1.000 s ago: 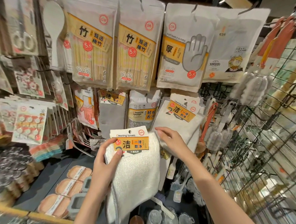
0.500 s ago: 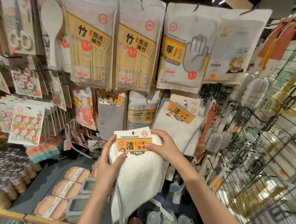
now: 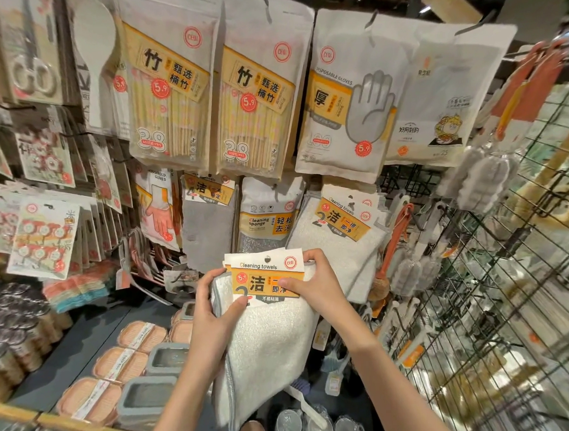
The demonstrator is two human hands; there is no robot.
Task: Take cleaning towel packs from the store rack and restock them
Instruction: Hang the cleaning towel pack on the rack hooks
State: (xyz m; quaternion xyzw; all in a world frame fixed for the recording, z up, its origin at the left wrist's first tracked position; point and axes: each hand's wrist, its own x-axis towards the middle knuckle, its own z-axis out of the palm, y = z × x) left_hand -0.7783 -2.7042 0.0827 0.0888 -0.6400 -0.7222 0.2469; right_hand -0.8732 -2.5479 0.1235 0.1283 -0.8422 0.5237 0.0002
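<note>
A white cleaning towel pack [image 3: 269, 334] with an orange-and-white "Cleaning towels" card hangs in front of me, held by both hands. My left hand [image 3: 212, 314] grips its left edge, thumb on the front of the cloth. My right hand [image 3: 316, 286] pinches the card's right side, thumb over the orange label. More cleaning towel packs [image 3: 337, 245] hang on the store rack just up and right of the held one.
Chopstick packs [image 3: 168, 99] and a disposable gloves pack [image 3: 346, 106] hang above. A cleaning sponge pack [image 3: 266, 216] hangs beside the towels. Lidded containers [image 3: 144, 397] lie on the dark shelf below. A wire grid rack [image 3: 498, 303] with brushes stands at right.
My right hand has come off the hanging packs and taken hold of the held pack's card. The pack sits slightly lower and more centred between both hands.
</note>
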